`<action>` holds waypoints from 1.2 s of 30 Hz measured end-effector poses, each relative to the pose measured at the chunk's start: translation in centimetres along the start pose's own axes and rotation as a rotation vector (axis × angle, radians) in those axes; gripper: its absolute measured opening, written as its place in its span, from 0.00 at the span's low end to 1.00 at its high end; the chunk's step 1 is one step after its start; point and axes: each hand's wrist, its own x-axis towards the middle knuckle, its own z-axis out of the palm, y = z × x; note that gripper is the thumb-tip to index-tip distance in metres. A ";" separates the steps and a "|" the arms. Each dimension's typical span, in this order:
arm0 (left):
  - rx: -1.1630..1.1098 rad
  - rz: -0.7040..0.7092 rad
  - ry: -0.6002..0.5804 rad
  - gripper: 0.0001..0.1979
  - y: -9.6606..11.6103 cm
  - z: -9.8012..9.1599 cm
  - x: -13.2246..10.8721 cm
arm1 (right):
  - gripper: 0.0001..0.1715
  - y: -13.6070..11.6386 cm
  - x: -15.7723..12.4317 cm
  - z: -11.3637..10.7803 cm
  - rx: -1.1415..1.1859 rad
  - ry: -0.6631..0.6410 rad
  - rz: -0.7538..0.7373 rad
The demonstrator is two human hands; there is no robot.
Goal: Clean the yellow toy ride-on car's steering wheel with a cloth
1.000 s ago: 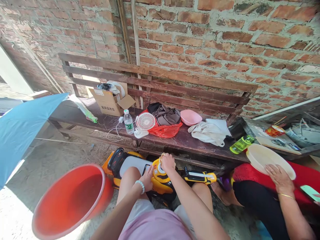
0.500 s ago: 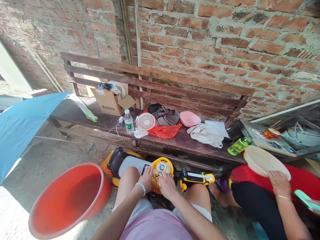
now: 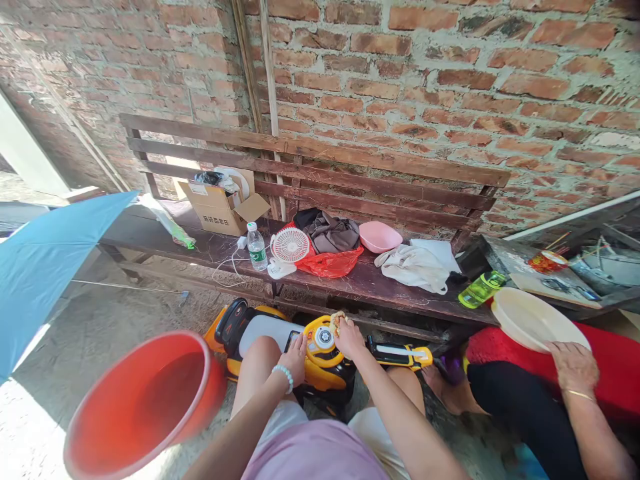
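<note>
A yellow and black ride-on toy car (image 3: 310,381) stands in front of my knees, its yellow steering wheel (image 3: 311,331) facing up. My right hand (image 3: 349,339) is closed on a small crumpled tan cloth (image 3: 337,321) at the wheel's upper right rim. The cloth is partly hidden by the fingers. My left hand (image 3: 295,363), with a beaded bracelet, lies with fingers stretched out at the wheel's left side, beside a dark flat panel. It holds nothing that I can see.
A large red basin (image 3: 200,407) stands at the left, under a blue umbrella (image 3: 60,247). Behind the car, a wooden bench (image 3: 350,290) bears a cardboard box (image 3: 213,210), bottle (image 3: 257,250), fan (image 3: 290,245) and clothes. At right, another person's hand (image 3: 575,367) holds a cream basin (image 3: 535,320).
My right hand has moved up and right with the cloth, from the wheel's middle to its far right rim. My left hand stays nearly where it was. The other person's green phone has left view.
</note>
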 end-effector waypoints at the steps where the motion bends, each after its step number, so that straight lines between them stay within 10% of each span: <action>1: 0.015 -0.011 -0.018 0.49 -0.1 0.1 0.1 | 0.34 -0.1 0.0 0.7 0.022 0.004 0.056; 19: 0.306 -0.106 -0.069 0.48 0.9 2.0 -1.2 | 0.21 -0.1 -8.5 9.7 0.882 -0.039 0.205; 29: 0.318 -0.114 -0.049 0.44 2.0 2.5 -2.1 | 0.36 1.2 -7.9 10.0 0.115 0.060 0.005; 36: 0.317 -0.089 -0.112 0.44 1.5 2.1 -1.8 | 0.33 -0.4 -5.4 9.8 0.008 0.013 0.143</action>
